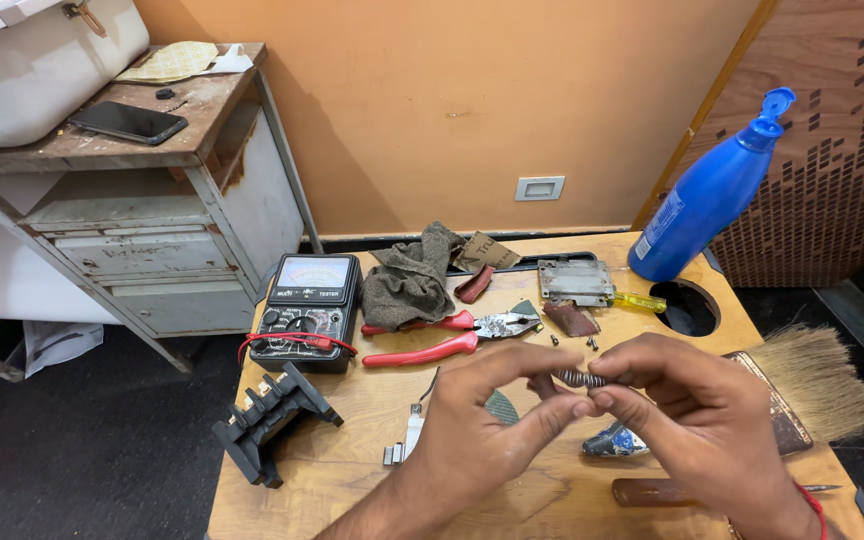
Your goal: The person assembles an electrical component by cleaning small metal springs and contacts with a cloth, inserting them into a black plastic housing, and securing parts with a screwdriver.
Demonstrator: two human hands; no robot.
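My left hand [497, 420] and my right hand [697, 415] meet over the front of a low wooden table [352, 470]. Between their fingertips they pinch a small coiled metal spring [582, 378], one hand at each end. Under the hands lie a small metal clip [404, 445], a dark round piece [500, 405] and a blue-and-white scrap [614, 441]. Just beyond the hands rest red-handled pliers [452, 335] with open jaws.
A black multimeter [304, 310] and a black plastic terminal block [267, 418] sit at the left. A grey rag [410, 278], metal plate [574, 280], yellow screwdriver [638, 300], blue bottle [707, 195], table hole [687, 308] and brush [817, 375] lie behind and right. A phone [127, 122] rests on a cabinet.
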